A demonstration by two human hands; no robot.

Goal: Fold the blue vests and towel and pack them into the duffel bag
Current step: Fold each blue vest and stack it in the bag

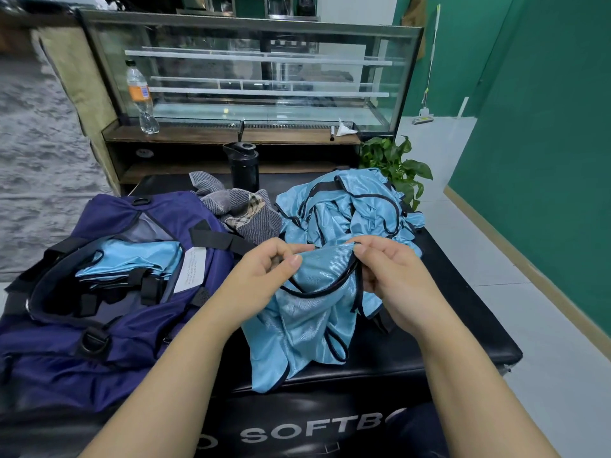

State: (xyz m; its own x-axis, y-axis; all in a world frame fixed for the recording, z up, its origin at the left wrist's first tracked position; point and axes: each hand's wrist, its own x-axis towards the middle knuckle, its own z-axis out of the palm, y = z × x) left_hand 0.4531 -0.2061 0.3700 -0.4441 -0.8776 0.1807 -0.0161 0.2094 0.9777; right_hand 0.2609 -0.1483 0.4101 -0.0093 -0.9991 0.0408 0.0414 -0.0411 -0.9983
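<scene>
Both hands, left (267, 262) and right (393, 276), pinch a blue vest (307, 319) above the black bench (463, 325); open duffel bag (82, 342) alongside holds folded vests (132, 259).

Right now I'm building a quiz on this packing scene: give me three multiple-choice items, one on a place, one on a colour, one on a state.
1. Where does the towel lie?
A. inside the duffel bag
B. between the duffel bag and the vest pile
C. on the floor

2. What colour is the duffel bag?
A. dark blue
B. red
C. green

3. What is the state of the duffel bag?
A. zipped shut
B. open and empty
C. open with a folded vest inside

Answers: 1 B, it sits crumpled beside the vest pile. 2 A, its fabric is navy. 3 C, a folded vest shows through the opening, while the left hand and right hand hold another vest.
</scene>
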